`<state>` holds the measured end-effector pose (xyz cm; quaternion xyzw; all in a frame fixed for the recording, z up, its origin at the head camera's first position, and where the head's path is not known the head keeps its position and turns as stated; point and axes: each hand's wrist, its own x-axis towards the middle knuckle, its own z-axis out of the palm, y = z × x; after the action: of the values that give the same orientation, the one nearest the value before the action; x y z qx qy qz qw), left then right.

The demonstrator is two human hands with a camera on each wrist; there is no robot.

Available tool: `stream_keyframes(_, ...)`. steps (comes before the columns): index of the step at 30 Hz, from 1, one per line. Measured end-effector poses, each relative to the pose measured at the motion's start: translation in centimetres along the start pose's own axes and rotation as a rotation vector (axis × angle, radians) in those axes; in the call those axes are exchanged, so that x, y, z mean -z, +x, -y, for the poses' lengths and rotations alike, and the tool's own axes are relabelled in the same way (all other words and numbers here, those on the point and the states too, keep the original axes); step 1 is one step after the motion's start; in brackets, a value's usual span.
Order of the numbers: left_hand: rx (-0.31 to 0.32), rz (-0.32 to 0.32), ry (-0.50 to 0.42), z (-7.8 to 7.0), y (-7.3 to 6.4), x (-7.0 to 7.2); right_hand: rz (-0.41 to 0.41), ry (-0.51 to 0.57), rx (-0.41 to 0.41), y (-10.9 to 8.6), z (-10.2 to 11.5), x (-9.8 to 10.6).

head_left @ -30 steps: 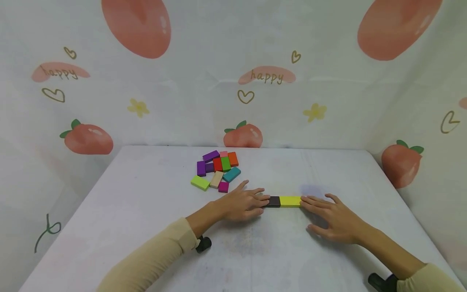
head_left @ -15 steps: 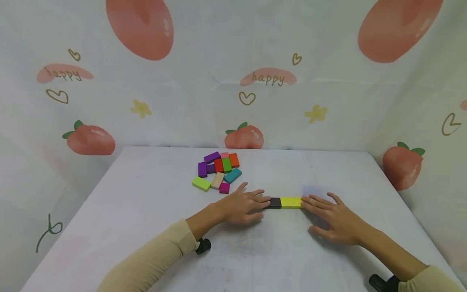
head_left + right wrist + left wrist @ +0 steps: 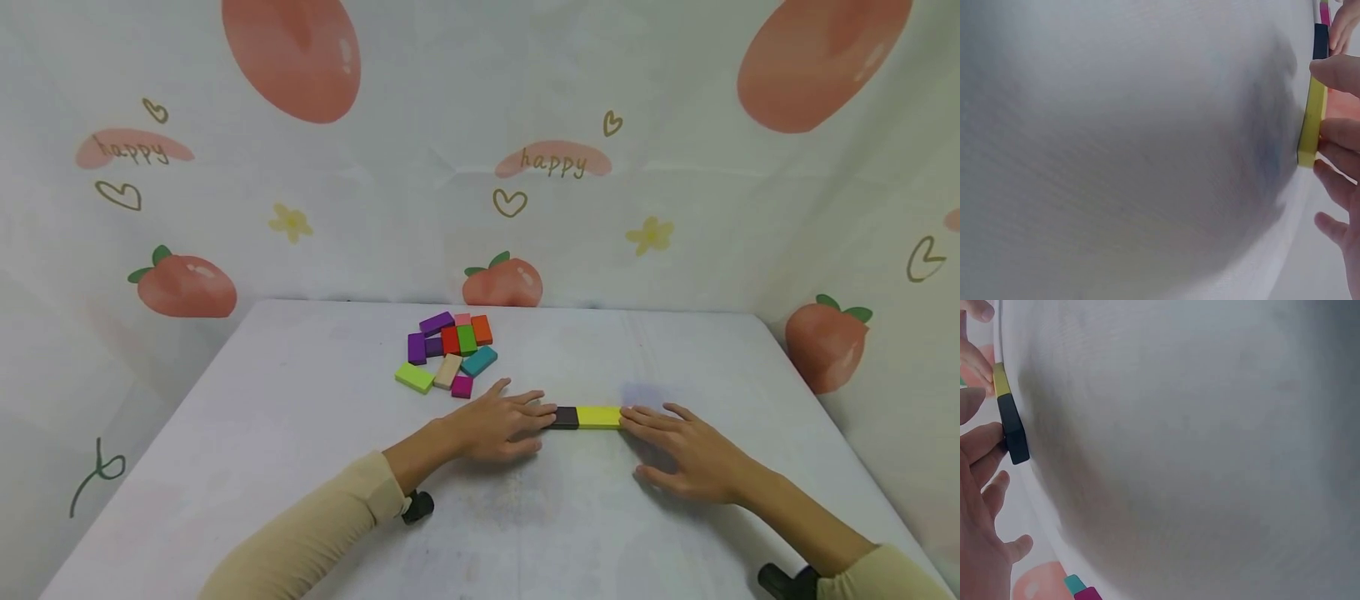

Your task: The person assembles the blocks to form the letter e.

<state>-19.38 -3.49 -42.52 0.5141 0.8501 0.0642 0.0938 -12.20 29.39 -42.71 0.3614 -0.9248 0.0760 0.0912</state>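
Observation:
A black block [image 3: 566, 418] and a longer yellow block [image 3: 598, 417] lie end to end in a row near the middle of the table. My left hand [image 3: 498, 427], its fingers extended, touches the black block's left end. At the right end of the yellow block, the fingertips of my right hand [image 3: 690, 457] rest with the fingers nearly straight. In the left wrist view, fingers [image 3: 985, 442] reach the black block [image 3: 1014, 431]. The right wrist view shows the yellow block [image 3: 1312, 122] against the fingertips, with the thumb in front of part of it.
Behind my left hand, a loose cluster of coloured blocks lies flat, among them a lime block [image 3: 414, 377], a teal block [image 3: 479, 361], a beige block [image 3: 447, 372] and a magenta block [image 3: 462, 387]. A patterned cloth [image 3: 420, 242] hangs behind the white table [image 3: 337, 467].
The head view has shifted slightly. Both hands stay at the ends of the row, and the blocks keep their arrangement; one raised finger of my right hand has dipped a little.

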Motion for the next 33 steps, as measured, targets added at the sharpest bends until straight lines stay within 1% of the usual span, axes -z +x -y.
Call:
stream_keyframes(5,0.012,-0.004,-0.031,-0.2,-0.2,-0.1,0.015,0.015,-0.01,0.1,0.0,0.0)
stream_keyframes(8,0.021,-0.02,-0.039,-0.1,-0.5,0.0,0.028,0.019,-0.015,0.1,-0.1,0.0)
stream_keyframes(10,0.037,-0.043,-0.034,0.1,-0.9,0.1,0.03,0.017,-0.01,0.2,-0.1,0.1)
stream_keyframes(13,0.084,-0.095,-0.039,1.1,-2.1,0.4,0.021,0.014,0.004,0.2,-0.1,0.1)
stream_keyframes(17,0.166,-0.191,-0.02,3.0,-4.3,0.5,0.006,0.01,0.011,0.2,-0.2,0.1)
stream_keyframes(21,0.263,-0.241,-0.007,4.8,-6.8,0.6,0.011,0.003,0.001,0.1,-0.2,0.1)
stream_keyframes(23,0.299,-0.24,-0.007,5.4,-8.0,0.8,0.021,0.006,-0.01,0.1,-0.2,0.1)
stream_keyframes(26,0.305,-0.233,0.004,6.1,-9.1,0.8,0.036,0.015,-0.021,0.0,-0.2,0.2)
stream_keyframes(30,0.288,-0.182,0.022,6.7,-9.8,0.4,0.037,0.021,-0.023,0.0,-0.1,0.2)
stream_keyframes(33,0.28,-0.145,0.022,6.6,-10.0,0.3,0.03,0.022,-0.019,0.0,-0.1,0.1)
